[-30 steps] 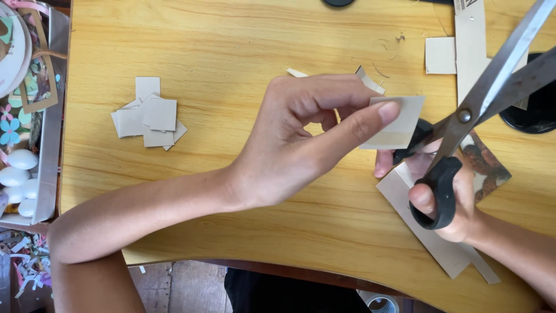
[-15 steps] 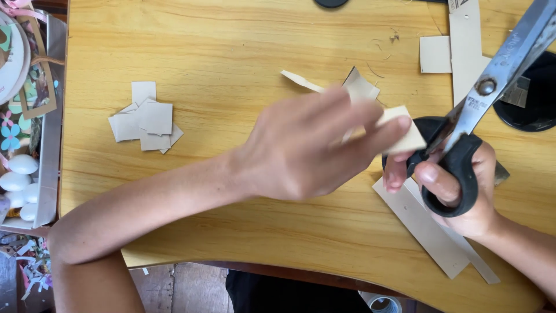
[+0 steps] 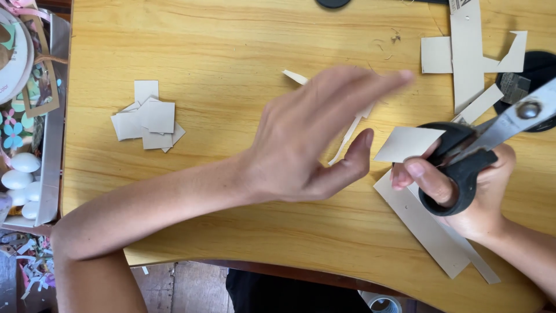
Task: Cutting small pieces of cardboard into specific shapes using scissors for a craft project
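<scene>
My left hand (image 3: pixel 313 139) hovers open and blurred over the middle of the wooden table (image 3: pixel 231 52), fingers spread and holding nothing. My right hand (image 3: pixel 475 197) grips black-handled scissors (image 3: pixel 463 159), whose blades point up to the right. A small grey card rectangle (image 3: pixel 405 144) lies between the two hands. Its right end touches the scissors handle and my right fingertips; I cannot tell if those fingers pinch it. Under my right hand lies a long card strip (image 3: pixel 425 229).
A pile of small cut card squares (image 3: pixel 147 119) sits at the left. Thin offcuts (image 3: pixel 346 139) lie under my left hand. Larger card pieces (image 3: pixel 466 52) and a black round object (image 3: pixel 538 64) are at the top right. A tray of craft bits (image 3: pixel 52 145) borders the left edge.
My left hand let go of the card rectangle, opened and swung away to the left. The scissors came down and tilted flatter, and the rectangle now stays by my right hand.
</scene>
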